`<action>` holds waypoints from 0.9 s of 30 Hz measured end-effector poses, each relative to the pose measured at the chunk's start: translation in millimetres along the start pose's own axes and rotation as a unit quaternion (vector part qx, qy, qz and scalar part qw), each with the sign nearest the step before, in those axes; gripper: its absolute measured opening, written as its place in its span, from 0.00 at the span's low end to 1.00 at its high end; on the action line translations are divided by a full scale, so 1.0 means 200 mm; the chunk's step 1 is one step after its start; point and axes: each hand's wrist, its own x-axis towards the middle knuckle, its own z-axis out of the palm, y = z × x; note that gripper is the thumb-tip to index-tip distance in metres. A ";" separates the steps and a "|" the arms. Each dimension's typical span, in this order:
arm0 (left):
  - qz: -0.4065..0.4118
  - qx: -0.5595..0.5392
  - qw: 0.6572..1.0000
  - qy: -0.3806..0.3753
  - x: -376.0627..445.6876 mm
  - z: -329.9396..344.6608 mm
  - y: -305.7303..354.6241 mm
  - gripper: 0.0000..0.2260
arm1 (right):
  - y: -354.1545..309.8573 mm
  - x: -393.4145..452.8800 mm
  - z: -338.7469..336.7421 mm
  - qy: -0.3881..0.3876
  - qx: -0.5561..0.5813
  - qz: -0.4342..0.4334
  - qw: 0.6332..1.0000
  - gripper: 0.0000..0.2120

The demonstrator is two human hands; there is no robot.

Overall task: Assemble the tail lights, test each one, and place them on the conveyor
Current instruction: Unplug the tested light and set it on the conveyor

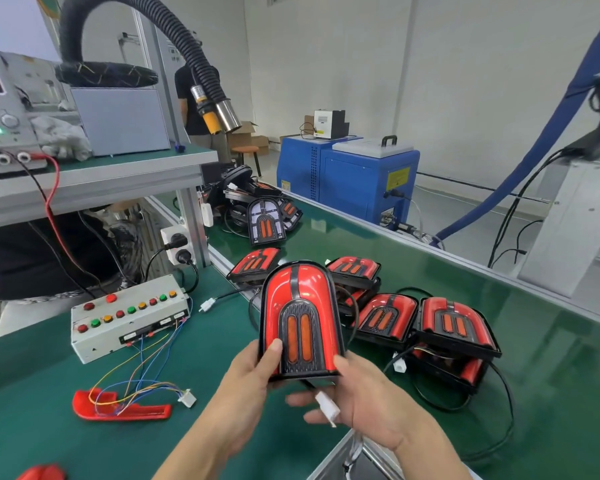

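Since only the head view is available, we read everything from it. The left hand and right hand grip the tail light by its lower corners, above the bench edge beside the conveyor. Its long axis runs away from us, rounded end far, lens up. We judge testing is next: mate its white connector with the test box lead.

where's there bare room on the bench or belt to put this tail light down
Free: green bench mat between the button box and the held tail light; also the belt beyond the finished lights, toward its far rail. Crowded: the wire bundle and red lens part below the box, and the lights with cables at right.
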 end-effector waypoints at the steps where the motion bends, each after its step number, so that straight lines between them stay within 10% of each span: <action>1: 0.006 0.029 1.000 0.000 0.02 0.01 0.02 0.13 | -0.01 0.00 0.02 0.045 0.004 -0.009 0.999 0.31; 5: 0.043 0.117 0.992 -0.022 0.16 0.12 0.12 0.08 | -0.03 0.05 0.05 0.252 0.059 -0.101 0.961 0.21; 16: -0.008 0.099 0.994 -0.035 0.32 0.36 0.17 0.21 | -0.24 0.23 -0.16 0.526 0.185 -0.195 0.807 0.15; 27: -0.031 0.079 0.996 -0.035 0.03 0.19 0.00 0.23 | -0.22 0.25 -0.21 0.581 0.126 -0.184 0.783 0.21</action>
